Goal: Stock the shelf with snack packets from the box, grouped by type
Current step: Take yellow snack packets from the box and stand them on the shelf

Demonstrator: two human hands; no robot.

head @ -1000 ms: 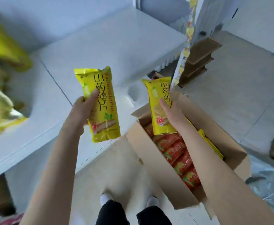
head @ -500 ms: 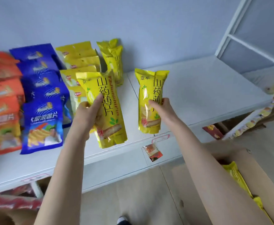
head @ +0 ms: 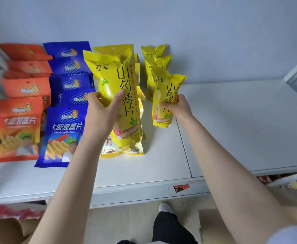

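Reaching forward, fingers curled: left hand [head: 100, 113] holds left packet [head: 116, 74]; right hand [head: 179, 108], right packet [head: 167, 88].

Yellow packets [head: 126, 88] in both hands [head: 100, 113] (shelf [head: 241, 131] beneath)

A shop: a white shelf [head: 232, 131] lined with grouped snack packets [head: 63, 131].

Only one camera here, worn on the person's head, wide-angle, pointing forward and steeply down along both forearms onto the white shelf [head: 241, 124], with the pale wall [head: 214, 32] right behind. It's close in: the left hand [head: 100, 113] gripping the left-hand packet [head: 109, 71] and the right hand [head: 179, 107] gripping the right-hand packet [head: 167, 85] sit mid-frame. The edges smear, and the floor [head: 123, 222] and a socked foot [head: 165, 207] peek in at the bottom.
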